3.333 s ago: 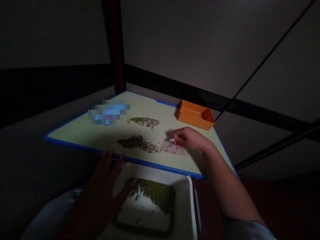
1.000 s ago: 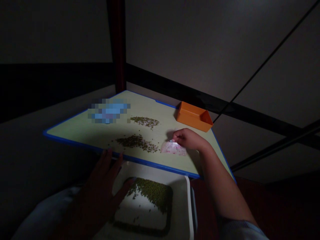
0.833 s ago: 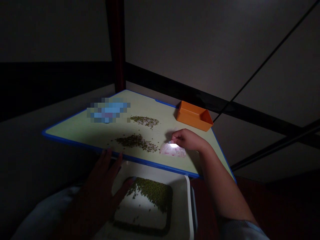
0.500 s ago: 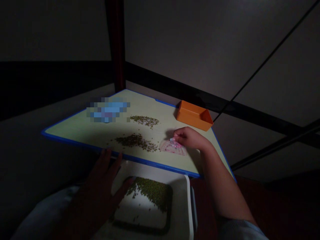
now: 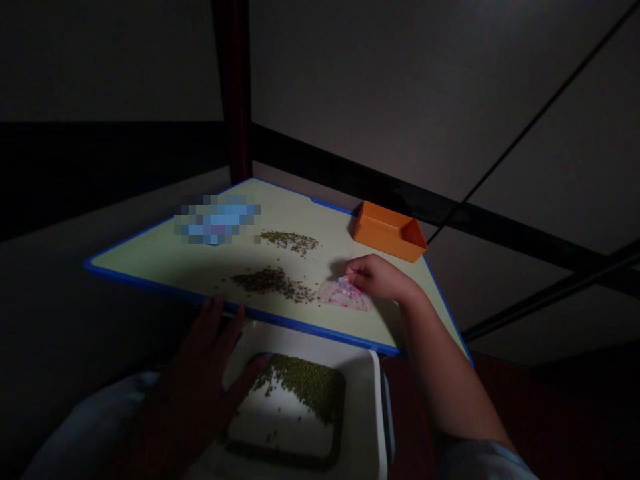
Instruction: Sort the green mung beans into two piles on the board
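My right hand [image 5: 371, 275] is closed in a pinch on a clear protractor [image 5: 345, 301] with pink markings, its flat side toward me on the pale tabletop. Left of the protractor lies a loose heap of small green beans [image 5: 270, 281], with a second, thinner patch of beans [image 5: 290, 241] behind it. My left hand [image 5: 220, 350] is in shadow, fingers spread, its tips by the table's front edge. Its thumb reaches over a white tub [image 5: 376, 387], where more green beans [image 5: 310, 387] lie against the far right corner.
An orange open box [image 5: 390, 233] sits at the back right of the blue-edged table [image 5: 150, 267]. A blurred-out bluish item [image 5: 220, 220] lies at the back left. Walls and a dark red post [image 5: 237, 93] stand right behind the table.
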{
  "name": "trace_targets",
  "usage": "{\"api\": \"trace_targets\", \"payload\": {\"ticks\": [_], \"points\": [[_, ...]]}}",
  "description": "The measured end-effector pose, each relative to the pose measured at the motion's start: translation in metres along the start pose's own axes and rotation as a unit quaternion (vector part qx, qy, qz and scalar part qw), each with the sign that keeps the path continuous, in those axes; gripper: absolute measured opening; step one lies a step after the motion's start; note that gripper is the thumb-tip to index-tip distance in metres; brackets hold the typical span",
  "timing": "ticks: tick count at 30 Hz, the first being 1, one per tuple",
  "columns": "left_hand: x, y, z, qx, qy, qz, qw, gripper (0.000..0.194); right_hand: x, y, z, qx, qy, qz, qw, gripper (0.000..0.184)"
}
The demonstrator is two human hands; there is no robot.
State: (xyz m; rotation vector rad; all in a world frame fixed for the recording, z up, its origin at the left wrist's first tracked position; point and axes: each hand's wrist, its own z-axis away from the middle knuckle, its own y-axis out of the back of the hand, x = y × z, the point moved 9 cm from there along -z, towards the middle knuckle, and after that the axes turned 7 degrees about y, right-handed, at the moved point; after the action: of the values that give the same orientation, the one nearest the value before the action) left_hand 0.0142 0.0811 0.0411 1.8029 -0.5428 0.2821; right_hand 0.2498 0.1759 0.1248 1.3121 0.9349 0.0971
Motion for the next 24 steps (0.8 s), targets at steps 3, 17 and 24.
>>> {"api": "trace_targets", "payload": {"ticks": [3, 17, 24], "points": [[0.001, -0.001, 0.000, -0.009, 0.002, -0.001, 1.000, 0.074, -0.001, -0.003, -0.001, -0.011, -0.008, -0.004, 1.000, 0.017], [0.000, 0.000, 0.001, 0.012, -0.011, -0.010, 1.000, 0.074, -0.016, -0.021, 0.000, -0.073, 0.035, -0.096, 0.992, 0.024], [0.000, -0.001, 0.000, 0.009, -0.004, -0.021, 1.000, 0.074, 0.009, 0.006, 0.002, 0.034, -0.035, -0.020, 0.999, 0.027]]}}
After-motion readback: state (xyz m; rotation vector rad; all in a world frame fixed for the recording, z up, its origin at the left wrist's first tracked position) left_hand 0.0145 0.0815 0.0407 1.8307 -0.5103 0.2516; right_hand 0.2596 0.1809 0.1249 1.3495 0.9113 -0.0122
